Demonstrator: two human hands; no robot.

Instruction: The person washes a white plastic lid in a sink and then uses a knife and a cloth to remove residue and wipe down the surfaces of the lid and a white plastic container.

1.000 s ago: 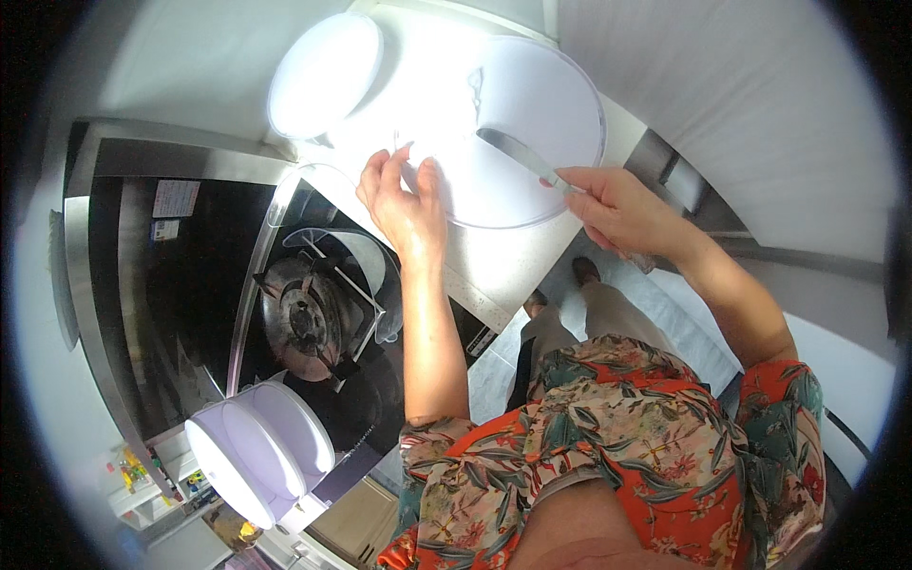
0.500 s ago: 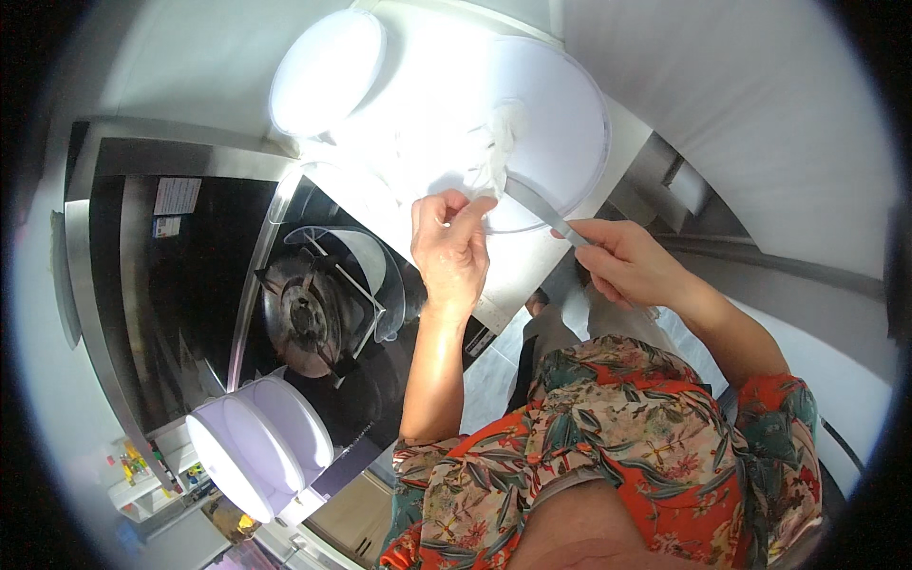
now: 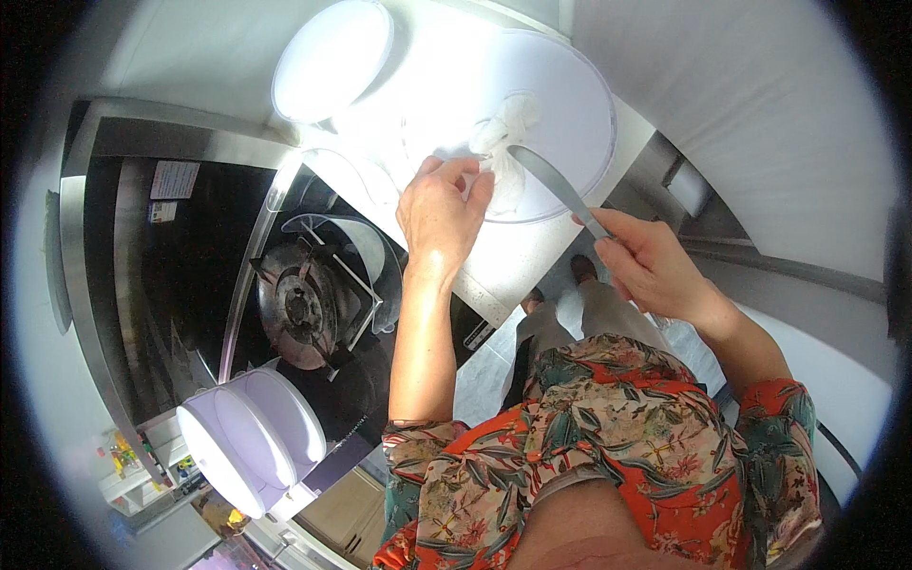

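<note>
While the right hand keeps a closed grip on a metal blade, the left hand curls by the white lump on the round board, upper centre; left grip: cannot tell. Step, judged: working the lump; next calls for a steady blade.

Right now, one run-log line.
left hand: at white heap, grip unclear | right hand: holds knife over round board | white heap: on board | burner: beside counter

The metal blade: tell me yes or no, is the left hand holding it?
No, the right hand grips the metal blade, while the left hand is off to its left.
</note>
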